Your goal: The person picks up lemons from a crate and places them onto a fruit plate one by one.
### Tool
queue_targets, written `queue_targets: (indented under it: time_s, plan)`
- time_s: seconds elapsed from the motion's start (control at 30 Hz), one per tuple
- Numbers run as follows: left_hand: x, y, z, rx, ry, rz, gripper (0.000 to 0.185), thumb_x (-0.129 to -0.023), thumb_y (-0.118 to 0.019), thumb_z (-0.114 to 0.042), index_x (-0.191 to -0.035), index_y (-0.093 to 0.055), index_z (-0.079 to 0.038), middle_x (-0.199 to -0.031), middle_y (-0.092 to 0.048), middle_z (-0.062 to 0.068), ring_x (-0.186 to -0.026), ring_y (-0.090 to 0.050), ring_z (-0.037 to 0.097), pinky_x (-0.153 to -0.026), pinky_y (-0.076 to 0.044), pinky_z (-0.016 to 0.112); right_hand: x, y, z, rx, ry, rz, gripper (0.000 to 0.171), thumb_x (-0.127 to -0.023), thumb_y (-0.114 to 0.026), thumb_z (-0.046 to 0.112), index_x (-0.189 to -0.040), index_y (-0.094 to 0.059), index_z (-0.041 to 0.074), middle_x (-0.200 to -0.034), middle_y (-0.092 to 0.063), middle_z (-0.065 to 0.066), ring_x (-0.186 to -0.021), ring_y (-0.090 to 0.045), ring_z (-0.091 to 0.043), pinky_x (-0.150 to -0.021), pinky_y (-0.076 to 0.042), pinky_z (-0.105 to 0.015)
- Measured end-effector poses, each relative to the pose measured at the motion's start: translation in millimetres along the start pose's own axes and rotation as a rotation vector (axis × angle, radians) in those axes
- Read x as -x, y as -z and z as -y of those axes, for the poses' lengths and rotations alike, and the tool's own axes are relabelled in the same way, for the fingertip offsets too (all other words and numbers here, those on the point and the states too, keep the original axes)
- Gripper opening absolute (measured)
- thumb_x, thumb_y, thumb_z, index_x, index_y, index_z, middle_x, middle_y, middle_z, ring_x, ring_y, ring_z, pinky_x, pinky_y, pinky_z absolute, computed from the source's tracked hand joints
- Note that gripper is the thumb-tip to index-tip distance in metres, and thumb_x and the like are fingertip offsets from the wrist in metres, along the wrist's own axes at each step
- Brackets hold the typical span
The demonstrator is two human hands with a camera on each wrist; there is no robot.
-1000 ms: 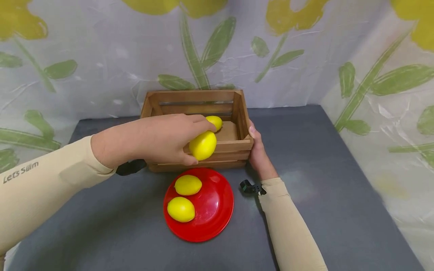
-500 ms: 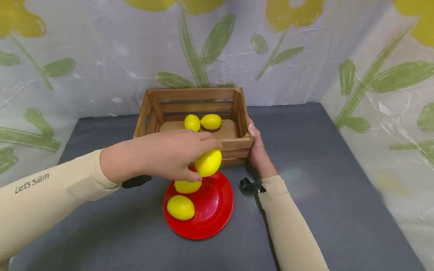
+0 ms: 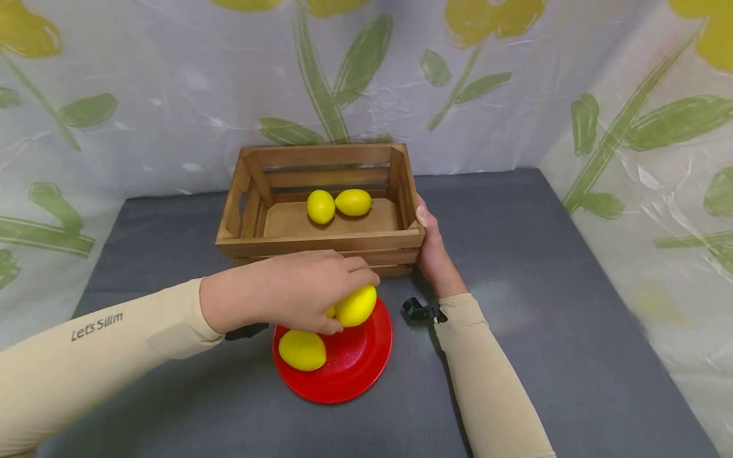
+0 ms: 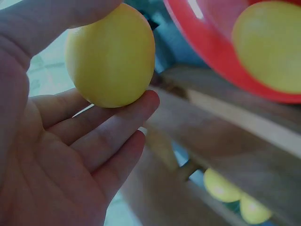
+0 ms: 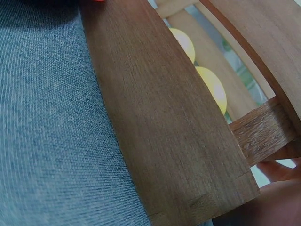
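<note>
My left hand (image 3: 292, 289) pinches a yellow lemon (image 3: 356, 306) over the red plate (image 3: 366, 366). In the left wrist view the lemon (image 4: 110, 59) sits between thumb and fingertips. Lying on the plate's left side is another lemon (image 3: 302, 350); a further one behind the left hand is mostly hidden. With my right hand (image 3: 433, 245) I hold the right end of the slatted wooden crate (image 3: 321, 245). Inside it, two lemons lie side by side, a left one (image 3: 321, 207) and a right one (image 3: 353, 202). The right wrist view shows the crate's slats (image 5: 164, 117) close up.
A dark grey cloth (image 3: 544, 331) covers the table. Behind the crate hangs a pale curtain (image 3: 189, 108) with painted yellow flowers. A black wrist camera mount (image 3: 422, 312) sits by the right sleeve, right of the plate.
My left hand has moved from over the crate's front, down toward me, to above the plate, carrying the lemon. Both lemons in the crate have come into view. The right hand has stayed at the crate.
</note>
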State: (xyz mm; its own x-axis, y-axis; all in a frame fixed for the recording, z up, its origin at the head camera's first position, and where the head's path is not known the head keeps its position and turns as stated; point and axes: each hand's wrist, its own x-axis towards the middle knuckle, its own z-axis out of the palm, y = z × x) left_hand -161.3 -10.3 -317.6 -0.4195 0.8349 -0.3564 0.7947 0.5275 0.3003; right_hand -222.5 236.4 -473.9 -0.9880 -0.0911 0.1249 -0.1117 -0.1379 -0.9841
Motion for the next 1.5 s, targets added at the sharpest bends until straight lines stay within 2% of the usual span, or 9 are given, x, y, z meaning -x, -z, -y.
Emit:
queue_targets:
  time_s: [0.27,0.47,0.67,0.8,1.0,1.3,1.5]
  plan:
    - [-8.6,-20.2,7.7,-0.013,0.008,-0.024,0.078,-0.085,-0.092,-0.031,-0.153,-0.057,-0.016,-0.144,-0.063,0.002,-0.125,-0.062,0.025,-0.106,-0.058,0.043,-2,0,0,-0.006,0.004,-0.005,0.104,-0.093,-0.043,0.078,-0.174,-0.018,0.017,-0.174,-0.022,-0.016,-0.155,-0.025,-0.037,-0.127,-0.020,-0.058]
    - [-14.7,-30.3,13.5,0.006,0.015,-0.028,0.079,-0.085,-0.092,-0.029,-0.153,-0.056,-0.015,-0.146,-0.062,0.003,-0.126,-0.062,0.025,-0.107,-0.057,0.043,-2,-1,2,-0.001,0.007,0.003,0.093,-0.096,-0.037,0.067,-0.174,-0.018,0.018,-0.173,-0.023,-0.017,-0.155,-0.025,-0.041,-0.127,-0.021,-0.061]
    - [-21.6,-40.5,21.5,0.034,0.035,-0.025,0.078,-0.084,-0.093,-0.028,-0.151,-0.057,-0.015,-0.144,-0.062,0.003,-0.126,-0.062,0.026,-0.106,-0.058,0.043,-2,1,1,-0.003,0.014,0.008,0.098,-0.095,-0.039,0.073,-0.173,-0.019,0.018,-0.173,-0.023,-0.018,-0.156,-0.024,-0.042,-0.127,-0.021,-0.063]
    - [-24.9,-45.1,25.4,0.051,0.047,-0.022,0.077,-0.084,-0.093,-0.028,-0.151,-0.057,-0.014,-0.144,-0.062,0.003,-0.126,-0.062,0.026,-0.106,-0.058,0.044,-2,2,0,0.005,0.004,0.003,0.100,-0.094,-0.040,0.076,-0.174,-0.018,0.019,-0.174,-0.022,-0.018,-0.155,-0.025,-0.043,-0.127,-0.021,-0.063]
    - [-29.1,-52.9,29.4,0.055,0.064,-0.015,0.077,-0.084,-0.093,-0.028,-0.151,-0.057,-0.015,-0.143,-0.062,0.002,-0.122,-0.063,0.025,-0.104,-0.058,0.044,-2,0,1,0.031,-0.038,-0.014,0.096,-0.093,-0.036,0.070,-0.174,-0.017,0.023,-0.175,-0.021,-0.014,-0.155,-0.027,-0.042,-0.126,-0.024,-0.064]
    - [-32.8,-62.4,32.9,0.032,0.063,-0.020,0.076,-0.084,-0.092,-0.027,-0.151,-0.058,-0.015,-0.143,-0.063,0.002,-0.119,-0.063,0.023,-0.105,-0.057,0.043,-3,-1,-1,-0.012,0.017,0.011,0.097,-0.095,-0.039,0.071,-0.174,-0.018,0.018,-0.174,-0.022,-0.016,-0.156,-0.024,-0.040,-0.127,-0.020,-0.060]
    - [-35.9,-66.5,34.7,0.003,0.045,-0.031,0.076,-0.084,-0.092,-0.026,-0.151,-0.058,-0.014,-0.142,-0.063,0.003,-0.121,-0.063,0.024,-0.108,-0.055,0.045,-1,1,-1,0.011,0.005,0.006,0.100,-0.094,-0.038,0.073,-0.174,-0.016,0.018,-0.175,-0.021,-0.015,-0.155,-0.025,-0.039,-0.127,-0.022,-0.062]
